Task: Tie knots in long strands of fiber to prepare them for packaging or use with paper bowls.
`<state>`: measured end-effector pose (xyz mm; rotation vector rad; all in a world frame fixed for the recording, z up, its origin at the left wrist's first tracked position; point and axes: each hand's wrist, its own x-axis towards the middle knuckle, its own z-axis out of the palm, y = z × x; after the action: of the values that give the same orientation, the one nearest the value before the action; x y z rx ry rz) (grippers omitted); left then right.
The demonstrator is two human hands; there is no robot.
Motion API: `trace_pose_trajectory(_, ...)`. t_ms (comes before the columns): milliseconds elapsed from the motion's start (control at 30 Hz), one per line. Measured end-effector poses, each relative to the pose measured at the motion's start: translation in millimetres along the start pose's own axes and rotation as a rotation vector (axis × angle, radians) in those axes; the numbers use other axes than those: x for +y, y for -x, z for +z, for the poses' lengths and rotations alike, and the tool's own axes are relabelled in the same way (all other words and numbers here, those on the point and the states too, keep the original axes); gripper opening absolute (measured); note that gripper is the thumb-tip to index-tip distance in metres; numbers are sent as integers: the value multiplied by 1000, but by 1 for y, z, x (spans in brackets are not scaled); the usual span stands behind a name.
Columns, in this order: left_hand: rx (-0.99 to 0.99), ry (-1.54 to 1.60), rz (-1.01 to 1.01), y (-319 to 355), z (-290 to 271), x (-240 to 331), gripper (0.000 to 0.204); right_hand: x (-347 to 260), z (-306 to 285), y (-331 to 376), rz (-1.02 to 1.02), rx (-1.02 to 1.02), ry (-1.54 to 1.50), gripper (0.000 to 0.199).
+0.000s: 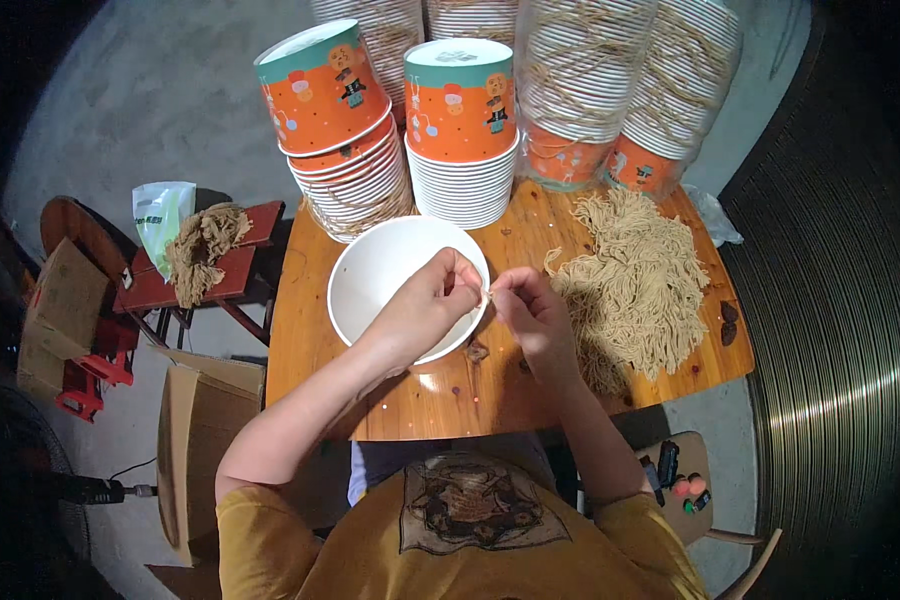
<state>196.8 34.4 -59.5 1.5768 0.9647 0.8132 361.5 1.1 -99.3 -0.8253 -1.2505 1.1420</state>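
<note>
A white paper bucket lies with its open mouth toward me on the wooden table. My left hand reaches across the mouth to the right side of the rim, its thumb and forefinger pinched together. Just outside that rim my right hand pinches too, its fingertips almost meeting the left ones. Something small and pale shows between the fingertips, too small to make out. To the right of my right hand spreads a heap of tan cord pieces.
Behind the bucket stand two stacks of nested orange buckets, the left stack with cords hanging from it and the right stack. Bagged stacks rise at the back right. A cardboard box and a red bench are left of the wooden table.
</note>
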Motion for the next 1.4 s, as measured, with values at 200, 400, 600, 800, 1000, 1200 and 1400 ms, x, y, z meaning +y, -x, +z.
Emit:
trace_pose_trajectory(200,-2,-244,13,10,6,25,11,4,-2,-1,7,12,-18,7)
trace_pose_trajectory(400,126,-536,263,14,7,18,10,3,1,-2,-9,11,-39,6)
trace_pose_trajectory(600,165,-477,280,14,6,17,9,4,2,-1,11,24,22,4)
trace_pose_trajectory(800,168,-454,260,16,10,22,12,5,0,-4,-79,34,85,8)
trace_pose_trajectory(1000,158,-425,235,20,5,17,18,-6,0,-3,-174,-41,374,15)
trace_pose_trajectory(1200,167,-516,268,24,9,21,20,-15,4,0,-185,-1,484,10)
trace_pose_trajectory(1400,186,-591,313,23,9,18,20,-21,6,2,-448,71,833,14)
